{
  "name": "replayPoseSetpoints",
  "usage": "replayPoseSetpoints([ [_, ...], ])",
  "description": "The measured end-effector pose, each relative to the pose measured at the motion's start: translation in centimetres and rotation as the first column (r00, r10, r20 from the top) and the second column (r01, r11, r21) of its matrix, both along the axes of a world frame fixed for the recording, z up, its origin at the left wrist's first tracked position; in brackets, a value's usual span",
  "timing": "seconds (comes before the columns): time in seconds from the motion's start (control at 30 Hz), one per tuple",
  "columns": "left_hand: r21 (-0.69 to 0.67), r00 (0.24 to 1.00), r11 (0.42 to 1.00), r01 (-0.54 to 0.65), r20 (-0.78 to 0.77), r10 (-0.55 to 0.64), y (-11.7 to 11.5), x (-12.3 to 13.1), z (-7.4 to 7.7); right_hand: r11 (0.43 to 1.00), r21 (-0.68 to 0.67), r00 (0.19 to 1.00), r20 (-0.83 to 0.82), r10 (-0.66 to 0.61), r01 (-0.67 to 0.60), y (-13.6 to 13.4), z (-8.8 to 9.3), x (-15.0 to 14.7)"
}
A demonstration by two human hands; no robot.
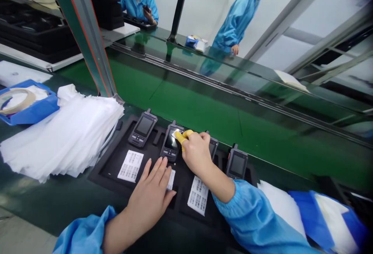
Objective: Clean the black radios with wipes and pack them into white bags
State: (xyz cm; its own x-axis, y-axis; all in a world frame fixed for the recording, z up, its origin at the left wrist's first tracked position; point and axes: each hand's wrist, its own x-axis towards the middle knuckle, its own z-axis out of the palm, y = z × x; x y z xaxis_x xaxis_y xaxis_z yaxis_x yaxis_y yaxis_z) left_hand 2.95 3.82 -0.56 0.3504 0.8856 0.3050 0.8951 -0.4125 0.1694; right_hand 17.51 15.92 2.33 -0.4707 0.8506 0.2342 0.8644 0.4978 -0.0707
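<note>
Four handheld radios lie in a row in a black foam tray [109,170]. My right hand [196,151] is over the second handheld radio [170,145], its yellow-covered fingertips closed together at the screen. A small white bit [175,134] shows at those fingertips; I cannot tell what it is. My left hand [153,191] lies flat with fingers stretched, just below that radio, partly covering a white label sheet [171,180]. Left of it are another radio [142,128] and a label sheet [131,166]. The third radio [213,147] is partly hidden by my right hand, near a barcode sheet [198,195].
White sleeves [67,133] are heaped at left beside a blue bin [37,110] holding tape. A green conveyor belt [186,98] runs behind the tray. More white sheets [281,203] and a blue bin [311,217] stand at right. Two people in blue are beyond.
</note>
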Motion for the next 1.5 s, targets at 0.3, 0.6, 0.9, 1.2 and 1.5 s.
replayPoseSetpoints([
  [0.3,0.015,1.0,1.0,0.002,-0.002,-0.002,0.2,0.0,-0.2,0.992,-0.014,0.992,-0.01,0.129,-0.129,-3.6,-1.8,0.6],
  [0.6,0.026,1.0,0.999,0.021,0.001,-0.022,-0.6,-1.0,0.9,0.946,-0.272,0.976,-0.175,0.133,-0.178,-5.6,0.0,1.0],
  [0.9,0.045,0.966,0.964,-0.26,0.006,0.26,-0.3,-5.5,0.3,0.988,-0.022,0.978,-0.147,0.146,-0.151,0.2,2.2,-3.6],
  [1.2,0.038,0.966,0.966,-0.257,-0.029,0.259,-0.1,-5.6,-0.4,0.977,0.089,0.979,0.093,0.183,-0.192,3.0,0.6,-8.7],
  [1.5,0.01,0.968,0.969,-0.249,-0.044,0.249,0.0,-5.6,-0.2,0.951,-0.149,0.962,-0.01,0.274,-0.273,-1.9,-0.5,-8.9],
])
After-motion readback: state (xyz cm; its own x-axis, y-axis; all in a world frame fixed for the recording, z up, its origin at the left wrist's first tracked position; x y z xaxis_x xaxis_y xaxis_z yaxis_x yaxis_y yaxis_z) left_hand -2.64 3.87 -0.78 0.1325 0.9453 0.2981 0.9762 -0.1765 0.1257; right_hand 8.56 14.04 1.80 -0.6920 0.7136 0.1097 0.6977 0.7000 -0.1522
